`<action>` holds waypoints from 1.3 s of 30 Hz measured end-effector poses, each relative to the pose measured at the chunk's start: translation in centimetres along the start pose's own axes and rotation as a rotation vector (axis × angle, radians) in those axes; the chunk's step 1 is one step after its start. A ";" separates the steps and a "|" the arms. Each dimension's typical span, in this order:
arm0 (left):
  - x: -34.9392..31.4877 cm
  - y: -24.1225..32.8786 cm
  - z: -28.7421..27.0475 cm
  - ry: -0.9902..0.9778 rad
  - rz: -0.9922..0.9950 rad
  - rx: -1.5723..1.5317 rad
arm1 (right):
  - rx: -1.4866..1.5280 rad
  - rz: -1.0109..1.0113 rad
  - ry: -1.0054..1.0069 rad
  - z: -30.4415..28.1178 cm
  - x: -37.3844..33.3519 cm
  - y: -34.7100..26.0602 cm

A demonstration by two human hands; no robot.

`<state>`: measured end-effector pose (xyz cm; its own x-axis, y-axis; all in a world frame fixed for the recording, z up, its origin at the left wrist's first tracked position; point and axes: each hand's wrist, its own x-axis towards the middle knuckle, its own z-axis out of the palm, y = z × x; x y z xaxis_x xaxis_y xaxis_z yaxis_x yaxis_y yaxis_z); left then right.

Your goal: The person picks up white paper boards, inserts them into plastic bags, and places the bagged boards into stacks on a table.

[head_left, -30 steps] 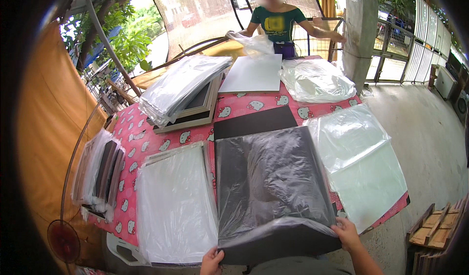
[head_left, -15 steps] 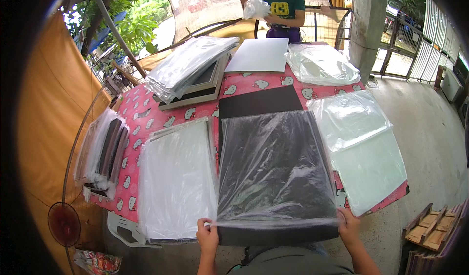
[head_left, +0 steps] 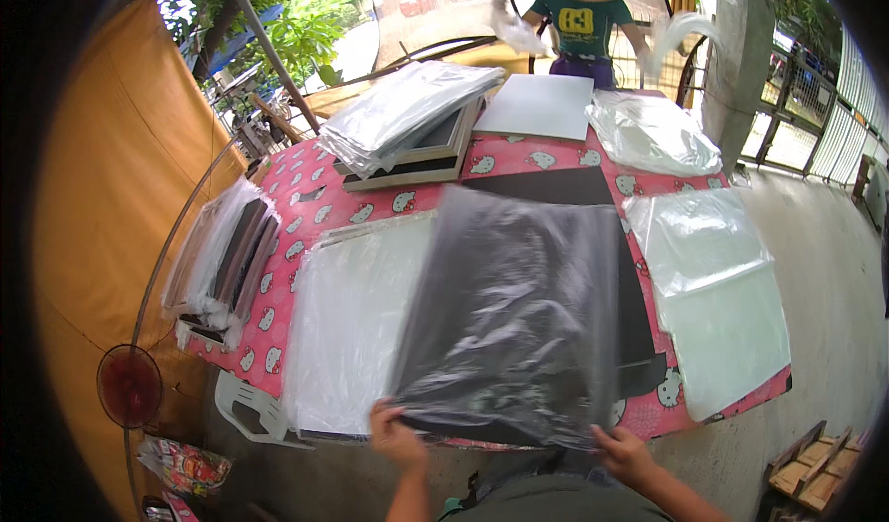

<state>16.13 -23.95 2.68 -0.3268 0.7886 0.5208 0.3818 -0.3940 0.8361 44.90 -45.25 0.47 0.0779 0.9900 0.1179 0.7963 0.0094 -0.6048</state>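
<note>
A large black board in a clear plastic sleeve (head_left: 509, 309) slants over the table's near middle, blurred by motion. My left hand (head_left: 398, 434) is closed on its near left corner. At its near right corner, my right hand (head_left: 625, 452) pinches the edge. More black board (head_left: 634, 309) lies beneath it, showing at the far and right sides. To the left, partly overlapped, is a stack of pale sheets in clear plastic (head_left: 347, 327). Pale greenish sheets (head_left: 732, 337), with clear plastic across their far half, lie to the right.
The table has a pink patterned cloth (head_left: 296, 207). Plastic-wrapped panels on frames (head_left: 407, 114), a white board (head_left: 535, 105) and folded clear plastic (head_left: 653, 133) occupy the far side. Wrapped frames (head_left: 222, 253) stand at left. Across the table, a person (head_left: 582, 26) handles plastic. A wooden pallet (head_left: 820, 466) is at lower right.
The sleeved board has shifted left and tilted, baring black board on the right. Both hands moved with it, and its protruding near edge no longer shows. The other person's arms have spread apart.
</note>
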 end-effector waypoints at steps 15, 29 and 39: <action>11.8 -18.5 -16.4 0.472 -0.056 1.149 | -0.019 -0.155 -0.554 8.0 17.2 -12.6; 8.6 3.6 14.3 -0.310 -0.188 -0.418 | -0.098 0.622 0.753 -16.7 -4.4 19.4; -2.9 19.3 24.1 -1.354 0.470 -0.267 | 0.040 0.096 0.406 -14.3 13.4 1.4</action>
<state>45.27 -22.51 13.15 0.8860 0.3376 0.3179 0.0036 -0.6906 0.7232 55.68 -34.04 12.46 0.3872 0.8506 0.3557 0.7503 -0.0666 -0.6577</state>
